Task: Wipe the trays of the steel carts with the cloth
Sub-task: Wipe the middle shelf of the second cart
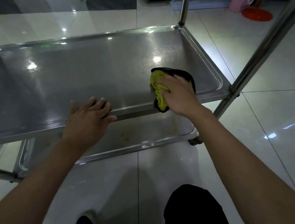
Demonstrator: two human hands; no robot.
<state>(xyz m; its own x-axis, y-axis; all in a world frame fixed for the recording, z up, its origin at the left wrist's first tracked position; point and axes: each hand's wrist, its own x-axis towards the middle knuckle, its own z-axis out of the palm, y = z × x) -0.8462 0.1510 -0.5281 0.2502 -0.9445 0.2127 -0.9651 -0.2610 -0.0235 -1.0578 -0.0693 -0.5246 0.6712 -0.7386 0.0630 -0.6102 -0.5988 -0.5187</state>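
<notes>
The person's right hand (176, 91) grips a bunched yellow-green and black cloth (159, 91) and presses it onto the near right part of the middle tray (82, 73) of the steel cart, just inside the near rim. The left hand (89, 117) lies spread and flat on that same near rim, left of the cloth, holding nothing; it seems to steady the cart. Below, the lower tray (136, 131) shows a yellowish smear that looks unwiped. The main risk, as a judgement: the cart stands on a glossy tiled floor (271, 96) and a caster (195, 141) shows at its near right corner, so a hard push toward the far side could roll it away if the left hand slackens. The wadded cloth could also skip the raised corners and leave streaks
</notes>
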